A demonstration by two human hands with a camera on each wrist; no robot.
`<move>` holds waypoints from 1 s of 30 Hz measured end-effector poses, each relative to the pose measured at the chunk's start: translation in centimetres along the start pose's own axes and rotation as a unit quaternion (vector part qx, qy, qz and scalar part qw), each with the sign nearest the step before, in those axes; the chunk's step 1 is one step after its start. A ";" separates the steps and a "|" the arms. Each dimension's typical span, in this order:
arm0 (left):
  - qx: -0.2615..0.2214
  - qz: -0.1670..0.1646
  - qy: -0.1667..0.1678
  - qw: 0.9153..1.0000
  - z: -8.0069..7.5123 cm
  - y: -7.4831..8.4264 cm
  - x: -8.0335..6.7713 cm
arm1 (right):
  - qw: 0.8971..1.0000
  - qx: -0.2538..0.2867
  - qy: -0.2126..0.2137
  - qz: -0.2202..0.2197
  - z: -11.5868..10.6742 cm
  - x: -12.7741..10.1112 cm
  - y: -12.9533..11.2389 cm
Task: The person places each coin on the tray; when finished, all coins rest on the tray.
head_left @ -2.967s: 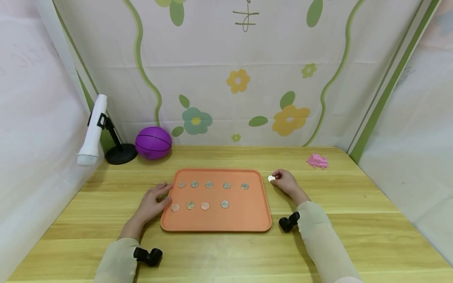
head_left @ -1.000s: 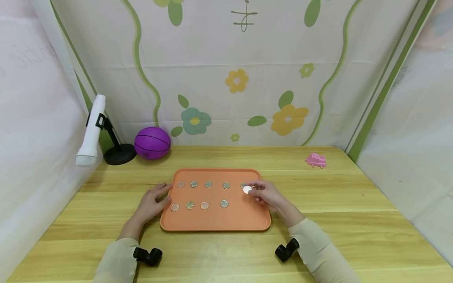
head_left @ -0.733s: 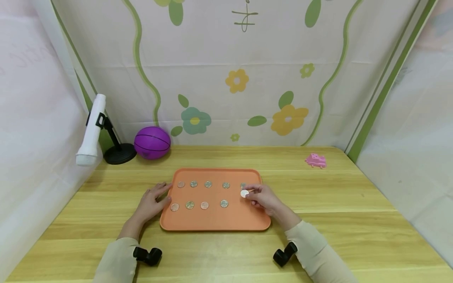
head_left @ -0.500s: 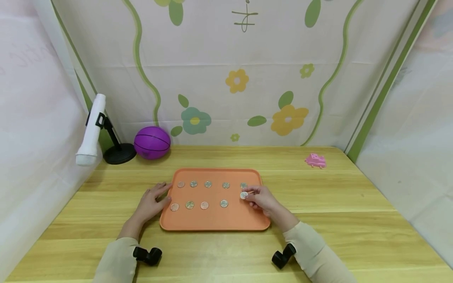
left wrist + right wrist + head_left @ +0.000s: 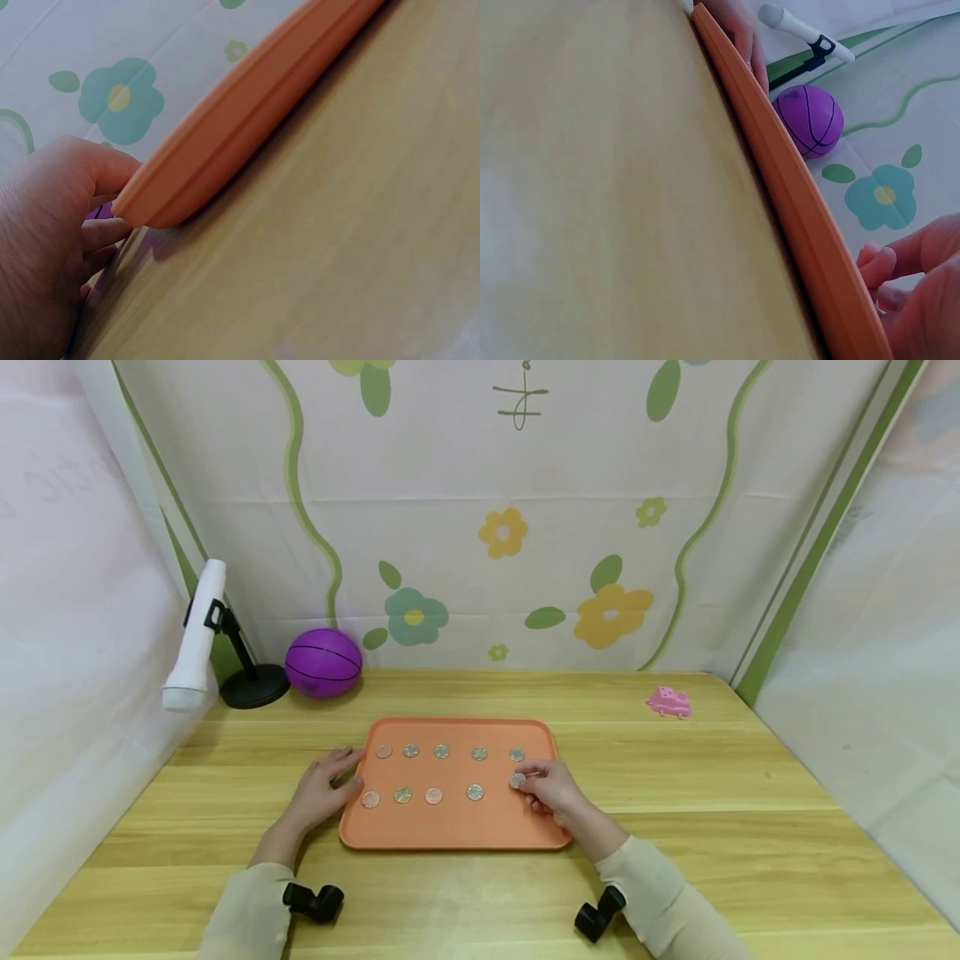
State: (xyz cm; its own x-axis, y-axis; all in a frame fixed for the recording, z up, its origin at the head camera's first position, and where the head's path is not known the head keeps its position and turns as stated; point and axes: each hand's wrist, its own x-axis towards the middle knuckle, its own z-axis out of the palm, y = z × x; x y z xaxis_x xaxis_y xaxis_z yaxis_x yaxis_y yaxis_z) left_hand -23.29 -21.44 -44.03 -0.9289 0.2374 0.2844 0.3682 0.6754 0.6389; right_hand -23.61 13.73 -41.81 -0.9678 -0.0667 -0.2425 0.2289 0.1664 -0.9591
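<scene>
An orange tray (image 5: 450,835) lies on the wooden table, with several coins in two rows on it. My right hand (image 5: 553,789) pinches a silvery coin (image 5: 517,781) between thumb and fingers, low over the tray's right part. Just behind it lies the last coin (image 5: 517,754) of the back row; the front row ends to its left with another coin (image 5: 475,792). My left hand (image 5: 321,789) rests at the tray's left edge, fingers extended and touching the rim. In the left wrist view, the left hand (image 5: 52,225) sits at the tray's corner (image 5: 180,187).
A white microphone (image 5: 198,635) on a black stand (image 5: 256,685) and a purple ball (image 5: 323,662) stand at the back left. A small pink toy (image 5: 669,702) lies at the back right. Fabric with printed flowers walls in the table.
My right hand has carried the coin from beyond the tray's right edge leftward over the tray, then lower and slightly toward me. The left hand has stayed in place.
</scene>
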 end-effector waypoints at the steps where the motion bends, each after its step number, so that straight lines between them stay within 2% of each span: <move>1: 0.000 0.001 0.001 1.000 0.0 0.0 0.0 | 1.000 -0.004 0.003 -0.002 0.1 0.0 0.0; 15: 0.001 0.007 0.002 1.000 0.1 -0.3 0.0 | 0.999 -0.026 0.013 -0.020 0.0 -0.5 0.1; 30: 0.001 0.010 0.004 1.000 0.2 -0.4 0.0 | 0.998 -0.049 -0.005 -0.032 -1.4 -1.4 0.0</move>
State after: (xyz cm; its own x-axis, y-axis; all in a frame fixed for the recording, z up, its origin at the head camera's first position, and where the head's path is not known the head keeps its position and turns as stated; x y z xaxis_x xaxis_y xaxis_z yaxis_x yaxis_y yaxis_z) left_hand -23.44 -21.58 -44.47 -0.9211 0.2452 0.3025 0.3864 0.6716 0.6321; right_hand -22.44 15.17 -41.25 -0.9788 -0.0900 -0.1839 0.1554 0.2576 -0.9537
